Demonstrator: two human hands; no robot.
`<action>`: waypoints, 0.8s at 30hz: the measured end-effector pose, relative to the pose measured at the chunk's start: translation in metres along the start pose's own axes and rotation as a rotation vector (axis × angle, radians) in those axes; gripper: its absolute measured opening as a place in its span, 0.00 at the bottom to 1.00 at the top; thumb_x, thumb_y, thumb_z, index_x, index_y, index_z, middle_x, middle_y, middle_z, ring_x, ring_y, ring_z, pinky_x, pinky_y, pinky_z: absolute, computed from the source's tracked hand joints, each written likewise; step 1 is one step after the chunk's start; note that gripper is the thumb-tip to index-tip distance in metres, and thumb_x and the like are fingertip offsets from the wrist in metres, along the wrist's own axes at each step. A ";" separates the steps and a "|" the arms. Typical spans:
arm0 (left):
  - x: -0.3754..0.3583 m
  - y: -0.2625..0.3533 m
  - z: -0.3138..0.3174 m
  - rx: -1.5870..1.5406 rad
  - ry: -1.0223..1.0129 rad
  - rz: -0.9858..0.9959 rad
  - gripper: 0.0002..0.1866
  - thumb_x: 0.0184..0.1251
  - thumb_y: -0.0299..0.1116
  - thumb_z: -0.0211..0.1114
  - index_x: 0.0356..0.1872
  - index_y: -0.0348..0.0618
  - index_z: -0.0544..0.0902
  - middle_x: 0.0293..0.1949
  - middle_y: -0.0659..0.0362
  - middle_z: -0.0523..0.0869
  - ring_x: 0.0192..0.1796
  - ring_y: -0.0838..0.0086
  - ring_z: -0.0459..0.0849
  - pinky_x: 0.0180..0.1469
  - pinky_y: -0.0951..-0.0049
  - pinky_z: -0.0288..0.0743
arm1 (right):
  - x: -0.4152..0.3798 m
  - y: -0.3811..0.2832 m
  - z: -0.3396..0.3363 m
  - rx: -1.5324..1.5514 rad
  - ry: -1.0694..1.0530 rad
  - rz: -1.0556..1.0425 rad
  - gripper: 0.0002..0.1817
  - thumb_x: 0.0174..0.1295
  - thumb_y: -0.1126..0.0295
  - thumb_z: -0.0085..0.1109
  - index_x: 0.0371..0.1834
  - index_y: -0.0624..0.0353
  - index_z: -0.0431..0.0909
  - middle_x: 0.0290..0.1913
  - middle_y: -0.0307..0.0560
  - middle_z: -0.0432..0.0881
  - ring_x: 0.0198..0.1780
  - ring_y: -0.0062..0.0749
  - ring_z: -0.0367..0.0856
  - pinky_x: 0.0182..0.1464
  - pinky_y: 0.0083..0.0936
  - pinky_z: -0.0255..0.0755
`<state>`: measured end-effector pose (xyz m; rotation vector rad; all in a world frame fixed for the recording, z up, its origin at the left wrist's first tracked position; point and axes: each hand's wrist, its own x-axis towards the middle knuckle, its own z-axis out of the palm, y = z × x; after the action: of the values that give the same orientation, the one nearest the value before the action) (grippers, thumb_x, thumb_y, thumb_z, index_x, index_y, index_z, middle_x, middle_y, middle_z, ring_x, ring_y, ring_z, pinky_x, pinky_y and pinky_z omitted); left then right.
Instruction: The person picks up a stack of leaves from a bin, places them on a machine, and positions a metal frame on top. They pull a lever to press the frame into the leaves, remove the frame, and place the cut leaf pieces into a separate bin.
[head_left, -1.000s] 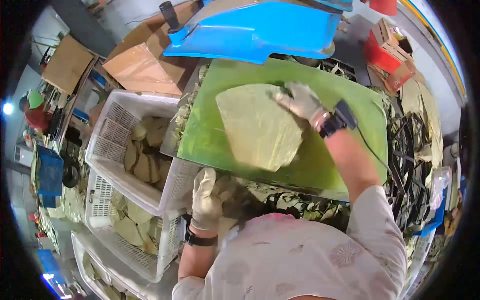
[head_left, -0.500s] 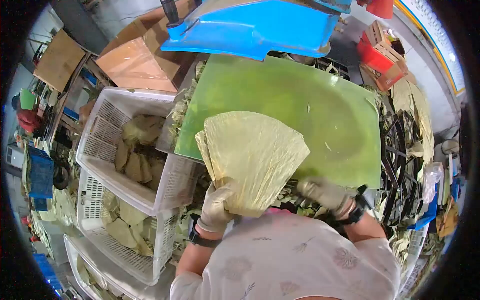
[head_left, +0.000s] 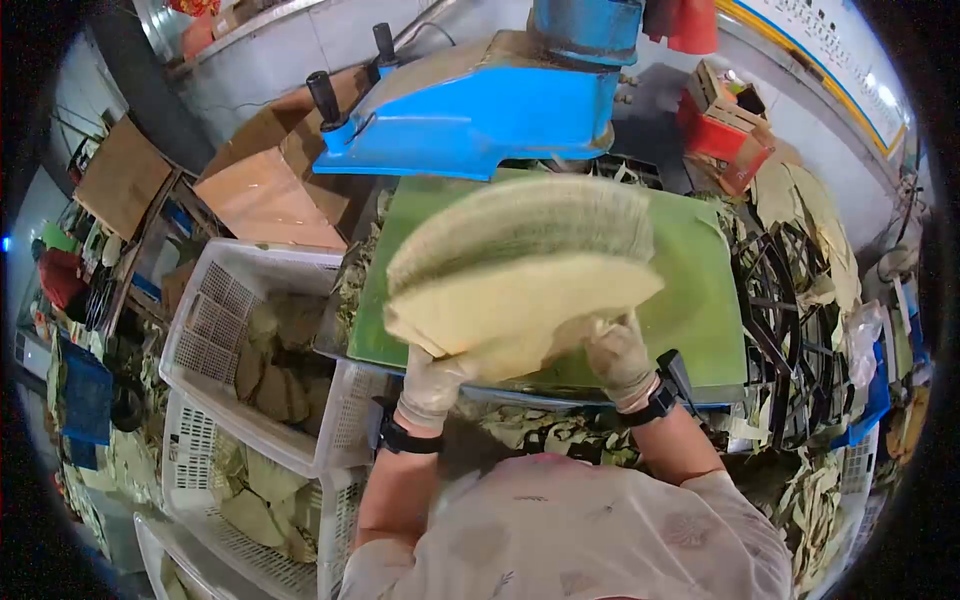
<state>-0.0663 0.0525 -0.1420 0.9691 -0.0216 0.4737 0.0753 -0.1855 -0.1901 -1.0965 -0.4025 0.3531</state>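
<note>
A thick stack of pale yellow-green fan-shaped sheets (head_left: 530, 300) is held over the green board (head_left: 700, 340), its upper edges fanned apart and blurred by motion. My left hand (head_left: 432, 385), in a whitish glove, grips the stack's lower left corner. At the lower right side, my gloved right hand (head_left: 618, 358) is closed on the stack too. Both wrists wear black bands. Beyond the stack, the blue machine arm (head_left: 470, 115) reaches over the back of the board.
White baskets (head_left: 335, 425) with cut sheets stand at the left, below a cardboard box (head_left: 265, 200). Black metal strips (head_left: 785, 320) and scraps crowd the right side. A red box with a wooden crate (head_left: 715, 140) sits at the back right.
My right hand has come up to the stack and taken hold of it. The sheets now spread at the top and lie more sideways. The view has shifted, showing more of the blue machine.
</note>
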 end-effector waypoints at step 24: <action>-0.141 -0.011 0.034 0.015 0.614 0.084 0.34 0.60 0.23 0.77 0.69 0.40 0.73 0.61 0.60 0.84 0.62 0.74 0.81 0.67 0.66 0.75 | -0.006 -0.022 0.069 0.127 -0.540 0.244 0.29 0.73 0.69 0.57 0.76 0.64 0.64 0.70 0.55 0.73 0.71 0.47 0.72 0.73 0.49 0.67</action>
<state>-0.1823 -0.0330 -0.1633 0.8065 0.4969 0.8335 0.0382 -0.1436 -0.1437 -0.9169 -0.7143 0.8876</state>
